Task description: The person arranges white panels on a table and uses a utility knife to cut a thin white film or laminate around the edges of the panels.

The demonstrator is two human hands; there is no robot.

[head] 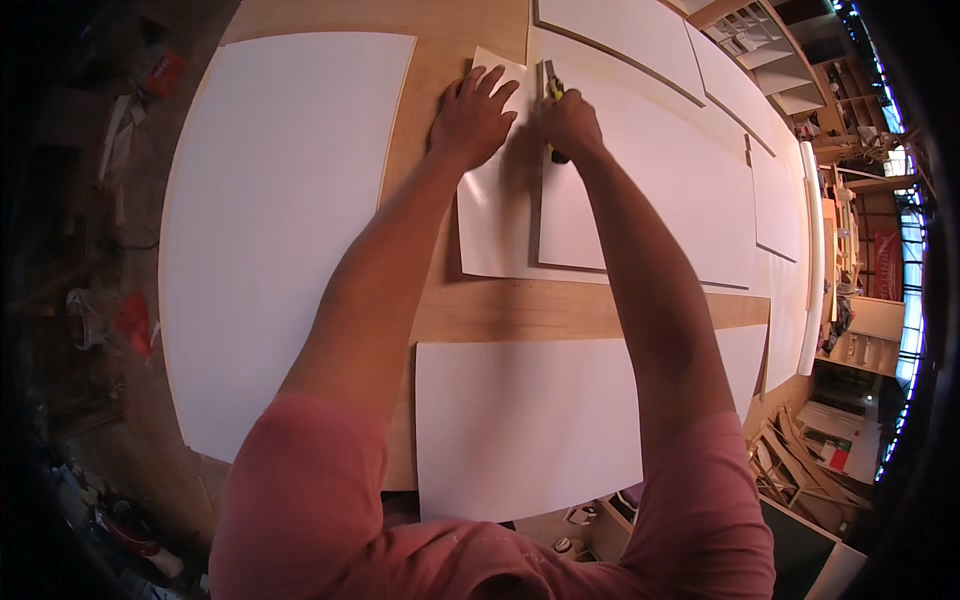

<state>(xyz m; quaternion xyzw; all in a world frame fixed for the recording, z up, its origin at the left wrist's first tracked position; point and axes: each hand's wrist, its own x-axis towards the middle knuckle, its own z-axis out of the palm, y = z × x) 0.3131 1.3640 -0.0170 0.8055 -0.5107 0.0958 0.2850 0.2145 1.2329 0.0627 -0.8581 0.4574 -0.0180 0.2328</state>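
Note:
My right hand (pixel 571 125) is closed around a yellow and black utility knife (pixel 556 90), held at the left edge of a white panel (pixel 660 180). To its left, my left hand (pixel 474 118) rests palm down with fingers spread on a glossy white sheet (pixel 491 217). That sheet extends under the white panel and sticks out along its left and near sides. The upper end of the sheet is slightly raised near my left fingertips. Whether the blade touches the sheet cannot be told. Both lie on a wooden worktop (pixel 525 311).
A large white panel (pixel 277 225) lies at the left, another (pixel 525 420) nearest my body. More white panels (pixel 622 37) overlap at the upper right, with a white roll (pixel 811 262) at the far right. Wood offcuts (pixel 795 465) are heaped at the lower right.

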